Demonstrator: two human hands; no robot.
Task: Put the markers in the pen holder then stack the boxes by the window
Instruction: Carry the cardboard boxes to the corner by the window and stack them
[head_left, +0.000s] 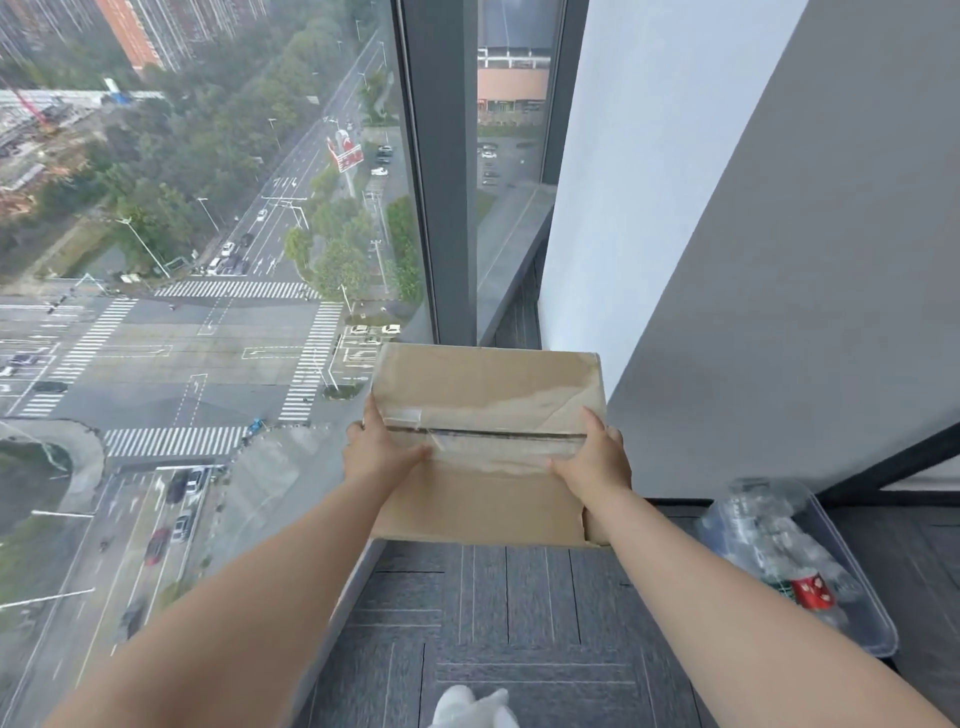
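While both arms reach forward, the left grip (382, 452) clasps the left edge of the cardboard box (488, 384) and the right grip (592, 457) clasps its right edge, thumbs on the taped top. The box is low in the corner between window (208, 260) and grey wall (779, 312), over the carpeted floor (493, 597); a clear bin (878, 618) of crushed bottles (763, 535) lies to the right.

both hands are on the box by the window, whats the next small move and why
Probably ease the box straight down and settle it flat before letting go. The left hand and right hand grip its sides, and it sits in the corner between window and wall; whether it already rests on the carpet is unclear.
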